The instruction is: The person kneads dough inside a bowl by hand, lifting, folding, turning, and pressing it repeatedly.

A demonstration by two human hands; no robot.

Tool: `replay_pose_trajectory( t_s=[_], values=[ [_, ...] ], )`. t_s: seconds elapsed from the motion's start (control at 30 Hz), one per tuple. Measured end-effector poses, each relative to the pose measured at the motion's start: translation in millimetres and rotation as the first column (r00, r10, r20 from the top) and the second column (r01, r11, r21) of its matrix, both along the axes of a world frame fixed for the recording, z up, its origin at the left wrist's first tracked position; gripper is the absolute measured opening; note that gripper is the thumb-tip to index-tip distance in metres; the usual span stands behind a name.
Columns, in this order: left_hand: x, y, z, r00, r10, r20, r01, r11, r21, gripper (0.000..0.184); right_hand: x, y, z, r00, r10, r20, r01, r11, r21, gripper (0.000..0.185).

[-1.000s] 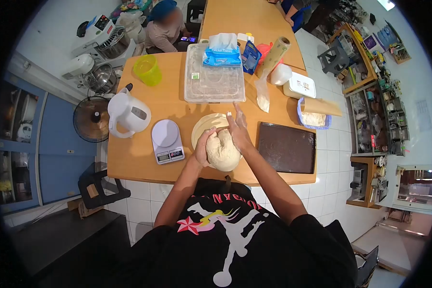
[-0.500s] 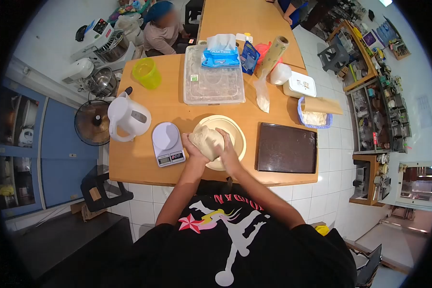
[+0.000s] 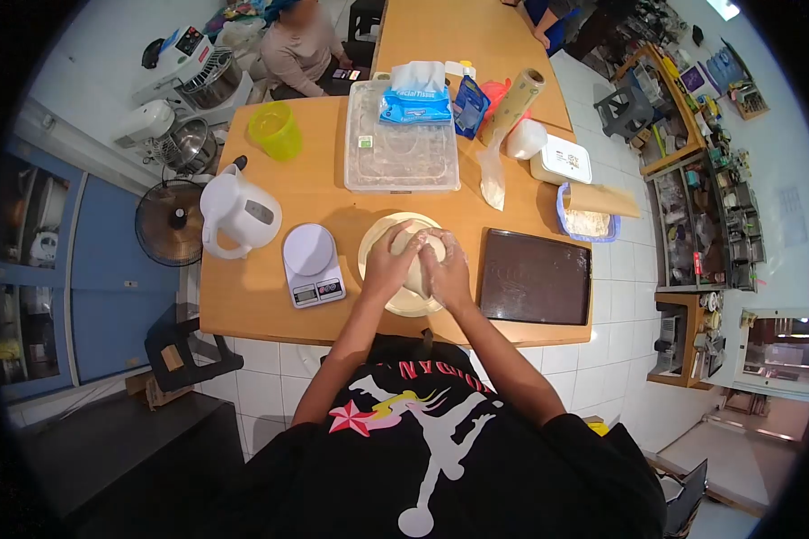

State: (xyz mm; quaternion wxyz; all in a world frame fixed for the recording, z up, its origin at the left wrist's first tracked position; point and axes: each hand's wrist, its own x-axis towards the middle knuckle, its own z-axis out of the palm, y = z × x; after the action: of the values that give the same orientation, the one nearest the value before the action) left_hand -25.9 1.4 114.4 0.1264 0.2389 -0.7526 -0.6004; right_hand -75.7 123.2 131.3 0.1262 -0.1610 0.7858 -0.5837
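A pale ball of dough (image 3: pixel 417 266) is held between my two hands, over the cream-coloured bowl (image 3: pixel 367 257). My left hand (image 3: pixel 389 260) wraps its left side, fingers curled over the top. From the right, my right hand (image 3: pixel 447 269) cups the same dough, and the fingertips of both hands come close together above it. White smears mark the fingers. Whether the dough rests on the bowl's bottom or hangs just above it, I cannot tell.
Left of the bowl are a kitchen scale (image 3: pixel 314 267) and a white jug (image 3: pixel 239 216). A dark baking tray (image 3: pixel 536 277) lies to the right. Behind stand a lidded plastic box (image 3: pixel 401 162), a yellow-green cup (image 3: pixel 276 131) and a flour tub (image 3: pixel 588 222). A person (image 3: pixel 302 49) sits across.
The dough has moved from the bowl's left side to over its middle. My right hand has closed in around it, and my left hand now grips from above.
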Motion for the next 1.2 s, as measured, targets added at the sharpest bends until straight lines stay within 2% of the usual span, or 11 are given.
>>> replay_pose_trajectory(
  t_s=[0.13,0.23,0.33,0.43,0.63,0.73,0.83,0.93,1.0,1.13,1.2],
  values=[
    [-2.0,-1.5,-15.9,0.993,0.085,0.084,-0.112,0.906,0.409,0.029,3.6,-4.1,-7.5,0.999,-0.050,-0.016,0.050,0.999,-0.003,0.024],
    [-2.7,-4.3,-45.7,0.975,0.221,0.034,-0.158,0.573,0.804,0.026,2.4,-12.1,-17.9,0.992,-0.109,0.070,0.117,0.984,-0.132,0.025],
    [1.1,-3.4,-48.8,0.954,0.294,0.052,-0.159,0.351,0.923,0.023,-4.4,-9.7,-9.8,0.953,0.008,0.302,0.070,0.966,-0.248,0.025],
    [5.6,-5.8,-44.0,0.960,0.279,0.024,-0.113,0.307,0.945,0.022,-14.3,-9.0,-14.9,0.876,0.084,0.475,0.105,0.928,-0.358,0.028],
    [18.7,-8.5,-31.9,0.976,0.135,-0.169,0.153,0.124,0.980,0.022,-29.6,-8.6,-26.5,0.792,0.262,0.551,0.031,0.885,-0.464,0.030],
    [18.4,-7.0,-25.8,0.994,0.070,-0.081,0.069,0.156,0.985,0.025,-31.9,-8.7,-24.3,0.667,0.366,0.649,0.026,0.859,-0.511,0.031],
    [15.0,-5.8,-18.1,0.997,0.056,-0.059,0.043,0.243,0.969,0.028,-25.5,-7.1,-10.5,0.578,0.262,0.773,0.101,0.917,-0.387,0.032],
    [4.4,-10.9,-48.0,0.994,0.099,-0.043,-0.015,0.519,0.855,0.028,-29.4,-0.6,-44.6,0.516,0.480,0.710,0.037,0.815,-0.578,0.032],
    [9.7,-29.0,-66.7,0.992,-0.026,-0.121,0.113,0.574,0.811,0.025,-26.5,-0.2,-36.5,0.553,0.424,0.717,-0.008,0.864,-0.504,0.033],
    [2.6,-0.5,5.1,0.936,0.244,-0.252,-0.009,0.735,0.678,0.045,-22.6,-6.9,-15.4,0.590,0.446,0.673,-0.199,0.888,-0.414,0.043],
    [5.1,-4.4,-0.5,0.945,0.098,-0.310,0.191,0.606,0.772,0.050,-19.6,-9.6,0.1,0.636,0.373,0.675,-0.102,0.908,-0.405,0.046]
  ],
)
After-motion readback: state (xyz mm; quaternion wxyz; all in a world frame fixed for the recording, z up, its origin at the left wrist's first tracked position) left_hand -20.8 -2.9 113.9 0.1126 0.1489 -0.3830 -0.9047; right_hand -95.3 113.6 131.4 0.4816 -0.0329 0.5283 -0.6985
